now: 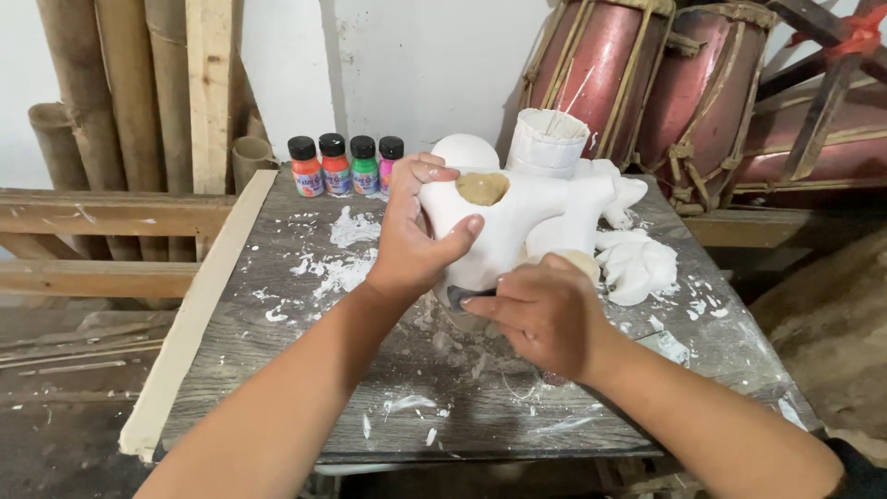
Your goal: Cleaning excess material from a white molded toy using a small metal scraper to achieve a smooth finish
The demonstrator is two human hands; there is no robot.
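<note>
Step in hand, as judged: smoothing lower edge of white plaster figure with tan unpainted patch [517, 226], standing mid grey plaster-spattered wooden table [277, 370].

Left hand [416, 236] wrapped around figure's upper left, thumb across front. Right hand [545, 310] curled at base, pinching small dark scraper [459, 297].

Next move probably calls for steady bracing, light strokes.

Count: four small black-capped paint bottles [346, 164]; two red rope-laced drums [647, 83]; one white cup with sticks [549, 140].

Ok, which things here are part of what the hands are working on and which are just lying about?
In hand:
left hand gripping the white plaster figure
right hand at the figure's base

Lying about:
four paint bottles
white cup with sticks
loose white plaster pieces
drums
bamboo poles
</note>
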